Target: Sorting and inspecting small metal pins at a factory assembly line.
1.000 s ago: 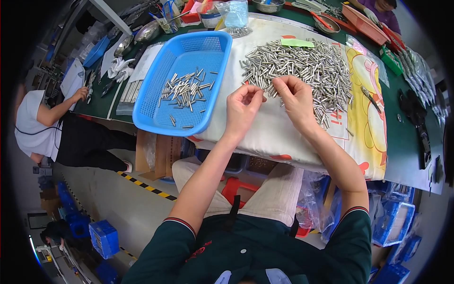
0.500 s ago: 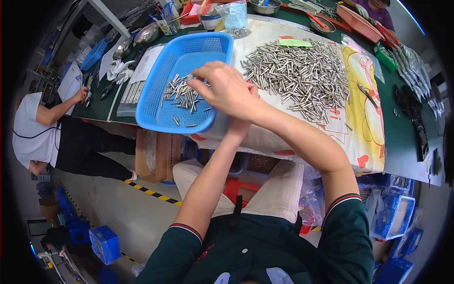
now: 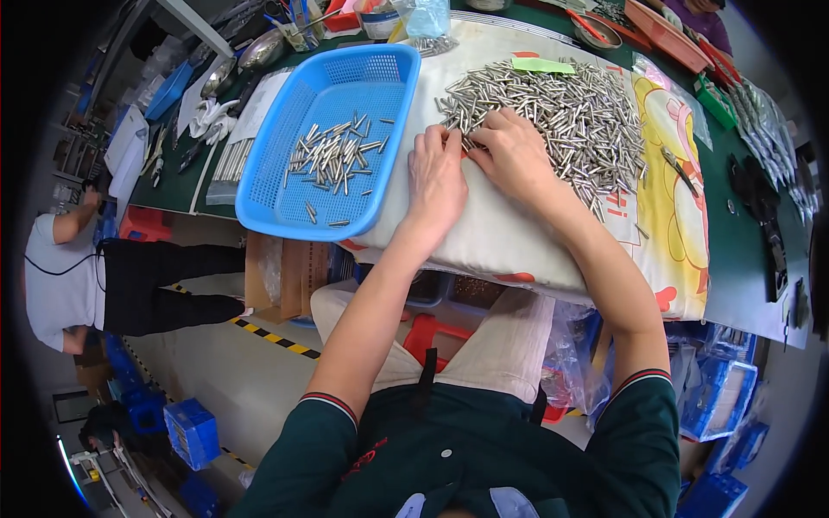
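Metal pins (image 3: 574, 129) at both hands (image 3: 518, 160)

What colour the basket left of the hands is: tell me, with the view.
The basket is blue; it shows best in the head view.

We are missing most fingertips of our left hand (image 3: 436, 173) and right hand (image 3: 516, 160), as both are curling down at the metal pins (image 3: 596, 129), so we are failing to see whether they are pinching any. A green slip (image 3: 542, 66) is covering other pins. The upper edge is cutting off a metal bowl (image 3: 488, 4) and a purple-clad co-worker (image 3: 703, 28).
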`<state>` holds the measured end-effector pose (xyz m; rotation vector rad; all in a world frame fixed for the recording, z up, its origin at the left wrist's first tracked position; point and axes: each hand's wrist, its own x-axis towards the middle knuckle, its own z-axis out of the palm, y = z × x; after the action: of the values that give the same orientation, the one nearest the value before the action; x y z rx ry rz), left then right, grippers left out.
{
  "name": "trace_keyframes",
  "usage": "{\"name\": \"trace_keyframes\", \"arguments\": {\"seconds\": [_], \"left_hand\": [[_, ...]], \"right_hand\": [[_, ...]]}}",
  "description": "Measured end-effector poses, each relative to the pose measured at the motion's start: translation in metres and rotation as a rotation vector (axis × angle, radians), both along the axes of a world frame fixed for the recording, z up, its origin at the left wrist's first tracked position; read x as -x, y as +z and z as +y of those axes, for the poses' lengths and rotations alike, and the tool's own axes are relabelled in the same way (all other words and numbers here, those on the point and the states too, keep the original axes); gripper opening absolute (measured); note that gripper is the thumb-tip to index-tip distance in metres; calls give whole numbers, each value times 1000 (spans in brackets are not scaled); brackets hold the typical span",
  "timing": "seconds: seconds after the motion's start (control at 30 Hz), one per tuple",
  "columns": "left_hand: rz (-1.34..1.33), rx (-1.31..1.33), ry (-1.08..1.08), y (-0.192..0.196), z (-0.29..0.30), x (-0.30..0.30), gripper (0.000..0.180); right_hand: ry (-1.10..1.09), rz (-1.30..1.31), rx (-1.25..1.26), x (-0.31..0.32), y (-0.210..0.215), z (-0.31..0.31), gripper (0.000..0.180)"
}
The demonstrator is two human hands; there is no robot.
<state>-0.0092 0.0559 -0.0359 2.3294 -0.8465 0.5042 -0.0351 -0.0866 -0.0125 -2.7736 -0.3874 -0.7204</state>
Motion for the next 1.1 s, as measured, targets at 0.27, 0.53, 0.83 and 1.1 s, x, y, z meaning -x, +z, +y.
{"name": "trace_keyframes", "arguments": {"seconds": [0.27, 0.53, 0.83, 1.1], "left_hand": [[52, 12, -185, 10, 30, 27, 23], [68, 28, -164, 11, 36, 27, 14], [-11, -9, -133, 12, 37, 31, 9], [-42, -80, -75, 11, 35, 33, 8]], "right_hand": [[222, 201, -116, 23, 9, -8, 9], [132, 337, -432, 23, 32, -21, 13], [162, 464, -500, 25, 37, -17, 23], [183, 141, -170, 23, 9, -8, 16]]}}
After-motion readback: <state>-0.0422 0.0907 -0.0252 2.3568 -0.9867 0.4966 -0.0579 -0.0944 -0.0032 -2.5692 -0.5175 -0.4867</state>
